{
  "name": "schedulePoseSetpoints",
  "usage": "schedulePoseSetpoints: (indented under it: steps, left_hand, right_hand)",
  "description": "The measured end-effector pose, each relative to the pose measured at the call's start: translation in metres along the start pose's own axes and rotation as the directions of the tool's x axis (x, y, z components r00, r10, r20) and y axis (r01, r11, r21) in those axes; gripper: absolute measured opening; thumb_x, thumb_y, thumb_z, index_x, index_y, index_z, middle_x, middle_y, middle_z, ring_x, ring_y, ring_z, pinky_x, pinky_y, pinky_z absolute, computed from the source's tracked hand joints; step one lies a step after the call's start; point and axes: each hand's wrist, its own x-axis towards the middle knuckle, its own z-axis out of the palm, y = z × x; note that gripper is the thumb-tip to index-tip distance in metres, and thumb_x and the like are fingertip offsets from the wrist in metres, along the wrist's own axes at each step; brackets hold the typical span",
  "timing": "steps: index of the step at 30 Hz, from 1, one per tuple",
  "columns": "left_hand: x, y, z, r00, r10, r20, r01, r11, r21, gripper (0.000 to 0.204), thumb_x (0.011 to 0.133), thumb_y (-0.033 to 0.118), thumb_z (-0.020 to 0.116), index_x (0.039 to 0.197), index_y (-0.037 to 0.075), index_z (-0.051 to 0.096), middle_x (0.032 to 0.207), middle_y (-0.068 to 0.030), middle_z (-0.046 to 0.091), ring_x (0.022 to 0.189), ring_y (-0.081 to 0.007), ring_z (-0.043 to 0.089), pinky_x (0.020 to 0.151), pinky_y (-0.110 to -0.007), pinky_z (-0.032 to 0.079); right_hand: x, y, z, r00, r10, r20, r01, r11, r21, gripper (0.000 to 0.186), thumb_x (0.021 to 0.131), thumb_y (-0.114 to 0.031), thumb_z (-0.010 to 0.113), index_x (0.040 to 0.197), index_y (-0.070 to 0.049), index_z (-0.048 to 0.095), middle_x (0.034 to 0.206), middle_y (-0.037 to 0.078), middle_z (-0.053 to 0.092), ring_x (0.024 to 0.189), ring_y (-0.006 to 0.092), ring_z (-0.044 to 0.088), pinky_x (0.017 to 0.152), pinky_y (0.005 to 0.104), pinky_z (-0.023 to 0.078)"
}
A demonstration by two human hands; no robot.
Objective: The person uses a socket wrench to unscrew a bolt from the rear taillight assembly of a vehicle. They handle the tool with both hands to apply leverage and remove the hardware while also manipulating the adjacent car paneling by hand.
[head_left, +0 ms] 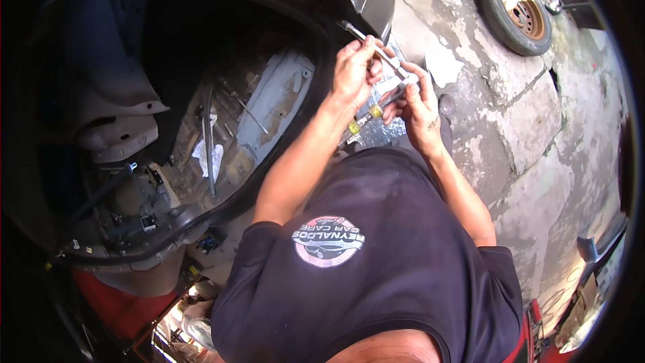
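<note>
My left hand [355, 72] is closed around the shaft of a slim silver metal tool [386, 58], which slants from upper left to lower right. Its kind is too small to tell. The fingers of my right hand [422, 102] pinch near the tool's lower end. From that hand a dark rod-like piece [392, 99] also sticks out down and to the left, and I cannot make out whether it joins the silver tool. Yellow pieces [375, 111] show just below it, over a shiny silver sheet [379, 133].
A stripped car body opening [309, 114] with a dark rim fills the left. Inside are a long bar [208, 134], a crumpled white cloth [213, 159] and bare metal panels. A wheel with a rusty rim [517, 17] lies on the cracked concrete floor [531, 121] at upper right.
</note>
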Motion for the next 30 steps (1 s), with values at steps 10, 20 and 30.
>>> schedulePoseSetpoints:
  steps: [10, 20, 30]
  left_hand:
    - [0.008, -0.009, -0.003, 0.978, 0.133, -0.158, -0.108, 0.981, 0.160, 0.020, 0.106, 0.019, 0.050, 0.098, 0.002, 0.058, 0.086, -0.0191, 0.069, 0.045, -0.0045, 0.038, 0.041, -0.021, 0.030]
    - [0.005, -0.007, 0.002, 0.975, 0.126, -0.182, -0.091, 0.978, 0.188, 0.019, 0.106, 0.017, 0.049, 0.099, 0.001, 0.057, 0.084, -0.0165, 0.069, 0.045, -0.0042, 0.037, 0.042, -0.022, 0.028]
    - [-0.039, -0.034, 0.018, 0.988, 0.092, -0.121, -0.033, 0.906, 0.422, 0.032, 0.107, 0.029, 0.049, 0.111, 0.002, 0.066, 0.072, 0.0034, 0.056, 0.057, -0.0011, 0.047, 0.047, -0.017, 0.033]
  right_hand:
    - [-0.003, -0.008, -0.018, 0.993, 0.113, 0.043, -0.113, 0.994, -0.013, 0.067, 0.092, -0.022, 0.062, 0.150, -0.004, 0.032, 0.096, 0.016, 0.062, 0.086, 0.0258, 0.067, 0.082, 0.0390, 0.055]
    - [0.008, -0.021, -0.010, 0.919, -0.211, 0.332, 0.337, -0.012, -0.941, 0.066, 0.079, -0.007, 0.074, 0.139, -0.004, 0.045, 0.107, 0.020, 0.057, 0.091, 0.0379, 0.064, 0.077, 0.0447, 0.054]
    - [0.032, -0.021, -0.039, 0.963, 0.212, 0.166, -0.111, 0.874, -0.473, 0.048, 0.106, -0.042, 0.042, 0.124, 0.000, 0.058, 0.087, 0.013, 0.068, 0.068, 0.0176, 0.065, 0.064, 0.0317, 0.051]
